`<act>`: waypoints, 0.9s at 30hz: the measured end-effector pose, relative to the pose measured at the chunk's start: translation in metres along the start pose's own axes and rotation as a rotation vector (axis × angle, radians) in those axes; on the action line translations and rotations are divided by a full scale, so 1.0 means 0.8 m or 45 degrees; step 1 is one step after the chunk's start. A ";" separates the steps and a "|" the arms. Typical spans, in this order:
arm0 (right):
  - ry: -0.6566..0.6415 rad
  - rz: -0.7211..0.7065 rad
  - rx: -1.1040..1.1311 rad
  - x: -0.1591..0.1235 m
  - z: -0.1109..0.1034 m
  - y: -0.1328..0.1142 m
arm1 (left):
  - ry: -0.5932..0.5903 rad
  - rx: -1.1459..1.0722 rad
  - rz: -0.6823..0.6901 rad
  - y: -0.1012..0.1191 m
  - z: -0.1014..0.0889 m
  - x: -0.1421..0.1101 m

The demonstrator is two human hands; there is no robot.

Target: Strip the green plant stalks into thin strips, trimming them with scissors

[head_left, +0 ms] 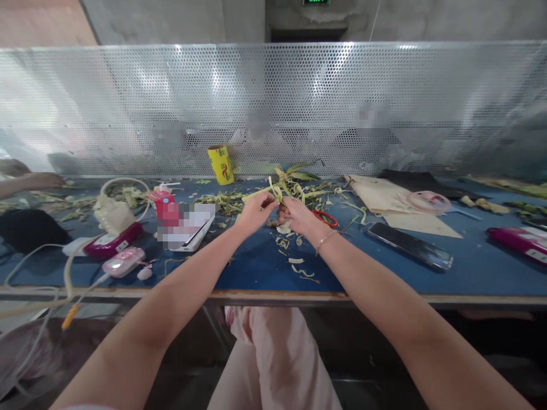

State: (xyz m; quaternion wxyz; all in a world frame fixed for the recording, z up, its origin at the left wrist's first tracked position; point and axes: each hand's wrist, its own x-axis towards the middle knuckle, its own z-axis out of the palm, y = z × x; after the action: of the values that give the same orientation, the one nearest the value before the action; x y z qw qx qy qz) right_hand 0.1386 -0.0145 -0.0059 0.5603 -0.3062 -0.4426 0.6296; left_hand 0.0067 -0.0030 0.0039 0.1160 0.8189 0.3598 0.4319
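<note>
Over the middle of the blue table, my left hand [257,209] and my right hand [294,215] meet, fingers closed in a pinch. Between them is a thin pale-green plant strip [274,187], its upper end sticking up above the fingertips. How each finger grips it is partly hidden. Just behind lies a heap of green leaves and stalks [299,177]. Curled peelings [296,261] are scattered on the table below my hands. Beside my right wrist shows a red loop [327,218], perhaps a scissors handle, partly covered by the hand.
A perforated metal screen [256,80] stands behind the table. A yellow tube [221,165], a red bottle [166,208] and a white box [192,236] stand left. Cables run beside a purple device [114,241]. Right are a phone [410,246] and brown paper [378,196]. Another person's hand [45,180] is far left.
</note>
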 end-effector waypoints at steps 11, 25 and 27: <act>0.075 -0.118 -0.271 0.005 -0.006 0.006 | -0.125 0.007 -0.084 -0.008 -0.005 0.002; 0.205 -0.200 -0.422 0.013 -0.010 0.009 | -0.288 -0.252 -0.200 -0.018 0.000 0.005; 0.207 -0.189 -0.444 0.014 -0.011 0.009 | -0.305 -0.247 -0.194 -0.019 -0.001 0.005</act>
State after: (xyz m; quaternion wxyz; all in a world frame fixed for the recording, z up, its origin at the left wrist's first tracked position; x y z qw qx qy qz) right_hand 0.1414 -0.0018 -0.0147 0.5776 -0.4148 -0.5195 0.4738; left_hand 0.0003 0.0106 -0.0005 0.2690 0.8199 0.3609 0.3539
